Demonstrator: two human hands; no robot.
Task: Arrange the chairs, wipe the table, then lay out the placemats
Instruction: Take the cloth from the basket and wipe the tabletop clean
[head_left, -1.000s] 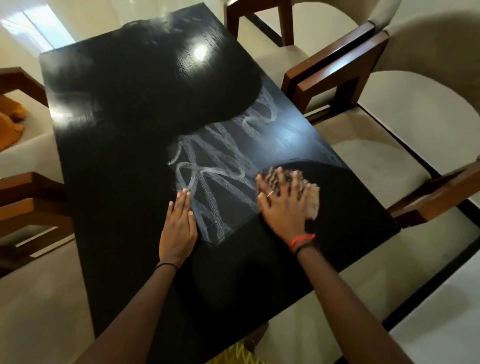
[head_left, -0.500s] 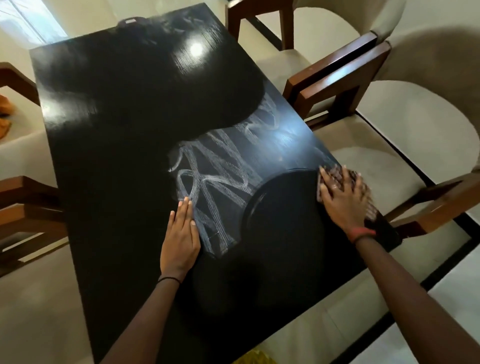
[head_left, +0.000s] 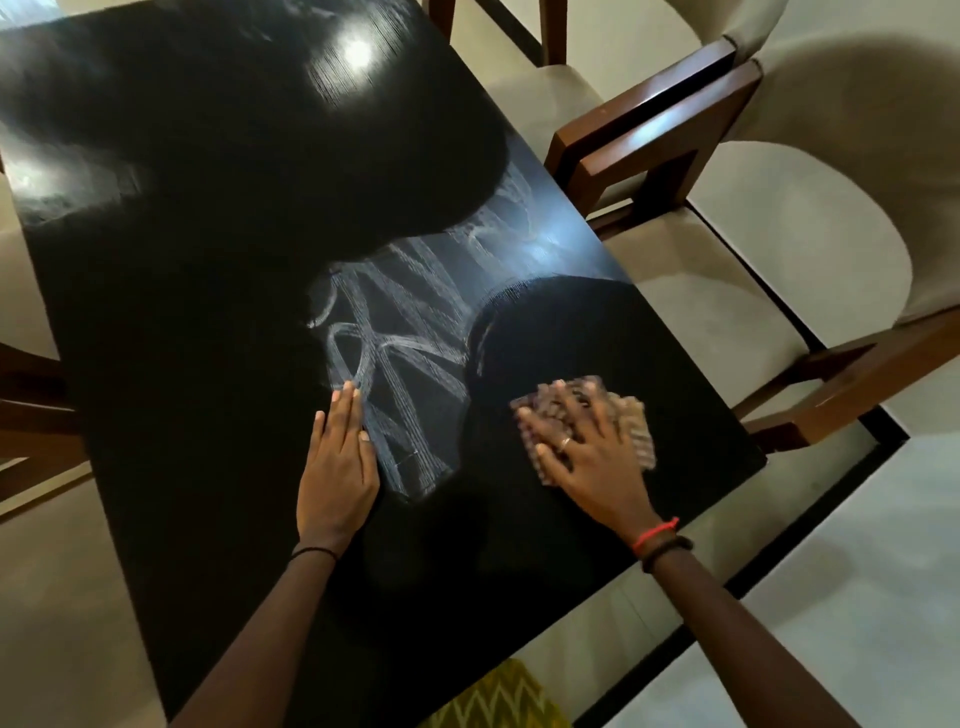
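A glossy black table (head_left: 197, 270) fills the view, with pale wet wipe streaks (head_left: 400, 353) across its middle. My right hand (head_left: 587, 457) presses flat, fingers spread, on a light checked cloth (head_left: 631, 421) near the table's right side; the hand and cloth are motion-blurred. My left hand (head_left: 340, 467) lies flat on the tabletop beside the streaks, fingers straight and together. Two cushioned chairs with brown wooden arms stand along the right edge: the nearer chair (head_left: 727, 312) and the farther chair (head_left: 545, 98).
Another chair's wooden frame (head_left: 31, 395) shows at the left edge. A yellow zigzag-patterned fabric (head_left: 498, 701) appears at the bottom. Pale floor with a dark border strip (head_left: 810, 499) runs along the right.
My right hand slid the cloth out to the table's right edge, then back left toward the middle. The left hand stayed planted. The camera view shifted slightly.
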